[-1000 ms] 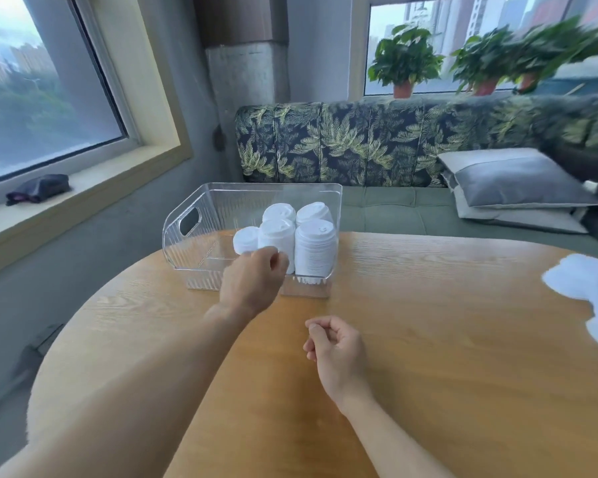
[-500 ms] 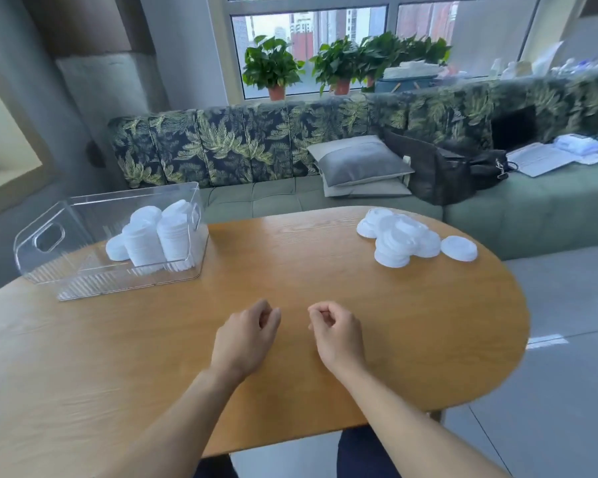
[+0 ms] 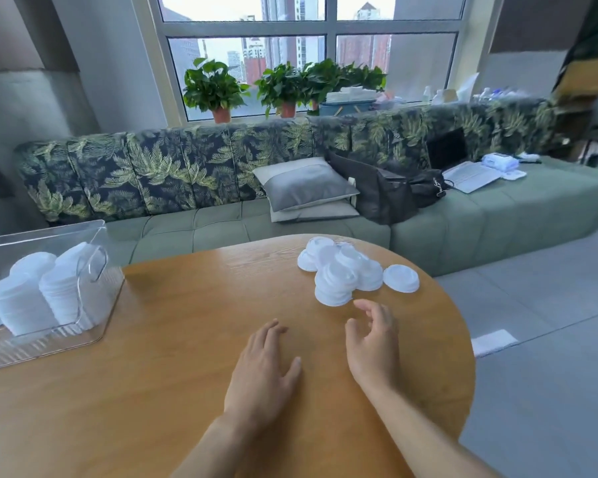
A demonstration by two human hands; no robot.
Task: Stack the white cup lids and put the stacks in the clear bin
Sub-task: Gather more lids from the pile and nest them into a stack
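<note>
Half a second ago both hands sat curled in loose fists over the middle of the bench. They have since uncurled and moved toward the loose lids (image 3: 339, 270), and the view has swung right, so the clear bin (image 3: 45, 231) now sits at the left edge.

The loose lids lie in a jumbled heap at the far right of the bench (image 3: 173, 339), some overlapping and some already nested a few deep. A lone lid (image 3: 401, 278) lies flat just beside the heap. The right hand (image 3: 372, 346) is nearest, with its grip open, fingers spread and bent toward the near edge of the heap, holding nothing. The left hand (image 3: 261, 374) hovers low over the bench beside it, its grip open too, fingers straight and empty.

Well apart, inside the clear bin, several finished stacks (image 3: 21, 308) stand upright and close together, so the task looks well along.

The step in hand seems to be gathering a new stack. It would go best to take the already nested lids first and steady them with the left hand. The right hand can then add singles, all facing the same way and seated squarely, so the column does not lean when carried.

Behind the bench are a green sofa (image 3: 194, 232) with grey cushions (image 3: 308, 188), dark bags (image 3: 384, 194) and a laptop (image 3: 463, 167). Potted plants (image 3: 214, 88) stand on the sill.
</note>
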